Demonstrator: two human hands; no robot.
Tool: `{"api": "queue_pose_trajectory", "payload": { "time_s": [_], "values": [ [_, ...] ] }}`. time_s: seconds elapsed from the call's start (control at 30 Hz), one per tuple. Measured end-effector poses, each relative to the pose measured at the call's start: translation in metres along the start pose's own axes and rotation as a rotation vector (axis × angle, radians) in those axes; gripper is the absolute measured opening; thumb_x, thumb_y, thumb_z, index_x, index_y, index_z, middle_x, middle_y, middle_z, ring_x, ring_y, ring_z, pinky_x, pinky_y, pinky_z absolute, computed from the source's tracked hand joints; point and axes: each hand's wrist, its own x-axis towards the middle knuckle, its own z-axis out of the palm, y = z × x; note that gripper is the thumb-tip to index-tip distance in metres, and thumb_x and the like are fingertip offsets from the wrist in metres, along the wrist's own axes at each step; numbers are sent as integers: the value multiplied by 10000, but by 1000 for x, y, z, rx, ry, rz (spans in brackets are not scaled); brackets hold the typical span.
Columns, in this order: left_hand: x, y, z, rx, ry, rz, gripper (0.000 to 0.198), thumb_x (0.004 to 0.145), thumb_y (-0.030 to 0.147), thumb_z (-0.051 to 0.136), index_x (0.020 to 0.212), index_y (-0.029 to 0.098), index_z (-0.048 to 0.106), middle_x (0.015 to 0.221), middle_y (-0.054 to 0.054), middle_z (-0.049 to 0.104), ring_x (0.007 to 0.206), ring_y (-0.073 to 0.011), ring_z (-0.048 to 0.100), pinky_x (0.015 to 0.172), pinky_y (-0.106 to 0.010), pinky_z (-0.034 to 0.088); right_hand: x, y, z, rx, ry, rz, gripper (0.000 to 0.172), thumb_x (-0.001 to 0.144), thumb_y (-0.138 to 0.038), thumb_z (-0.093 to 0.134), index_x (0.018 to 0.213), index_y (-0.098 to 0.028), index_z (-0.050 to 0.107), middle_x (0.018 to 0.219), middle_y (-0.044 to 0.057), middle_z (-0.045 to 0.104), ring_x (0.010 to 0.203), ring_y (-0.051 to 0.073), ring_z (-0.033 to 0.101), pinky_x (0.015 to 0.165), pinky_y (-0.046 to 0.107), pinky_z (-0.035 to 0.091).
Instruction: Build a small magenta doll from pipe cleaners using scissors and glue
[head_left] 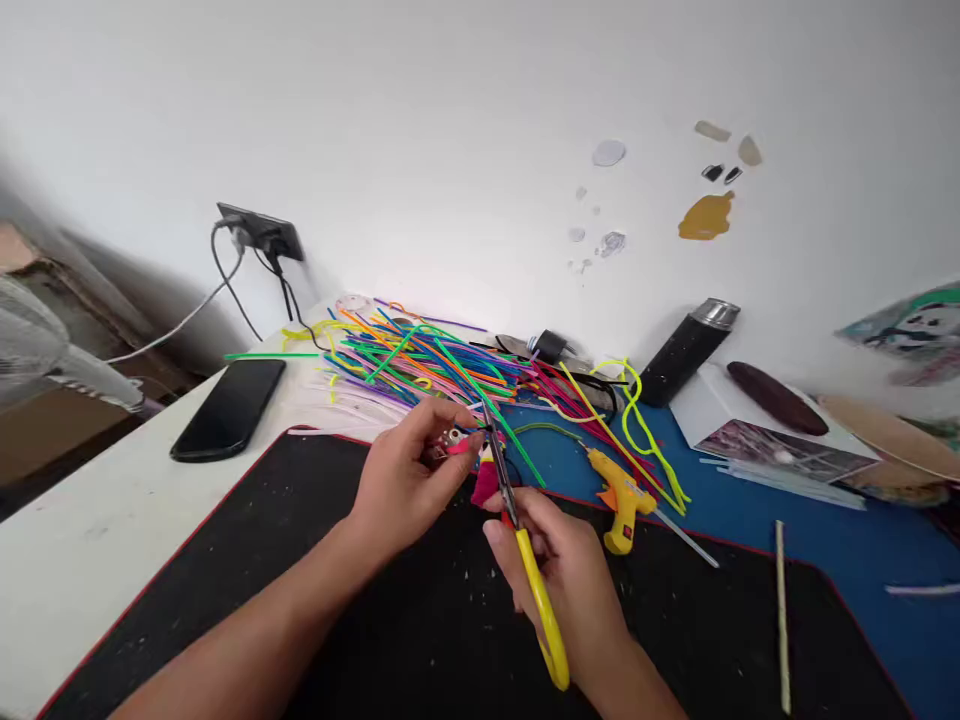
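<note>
My left hand [420,470] is closed, pinching a small pink craft piece [454,440] that has a round white eye-like spot on it. Much of this piece is hidden by the fingers. Yellow-handled scissors [541,610] are in my right hand [566,570], their long metal blades pointing up and away beside my left fingertips. Whether the blades touch the piece I cannot tell. A magenta fuzzy part [484,486] shows just behind the blades, between the two hands.
Several coloured pipe cleaners [427,360] are heaped by the wall. A yellow glue gun [621,497] lies right of my hands on the black mat [300,560]. Around them are a phone [229,408], a dark flask [686,350], a white box [772,425] and a thin stick [782,620].
</note>
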Motion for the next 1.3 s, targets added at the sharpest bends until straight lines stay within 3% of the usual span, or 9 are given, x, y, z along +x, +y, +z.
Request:
{"api": "queue_pose_trajectory", "payload": {
  "time_s": [0.43, 1.3],
  "values": [
    [-2, -4, 1, -33, -8, -16, 44, 938, 257, 693, 971, 227, 696, 604, 105, 494, 481, -86, 384, 460, -187, 309, 3, 4, 2, -16, 5, -38, 391, 1023, -569, 650, 1099, -210, 783, 605, -46, 514, 427, 104, 460, 392, 179, 410],
    [-1, -4, -2, 67, 35, 13, 81, 939, 298, 690, 906, 226, 710, 628, 72, 625, 473, -94, 456, 480, -196, 377, 3, 9, 4, -27, -28, -45, 374, 1029, -551, 658, 1125, -208, 772, 615, -43, 563, 415, 101, 477, 396, 186, 407]
  ]
}}
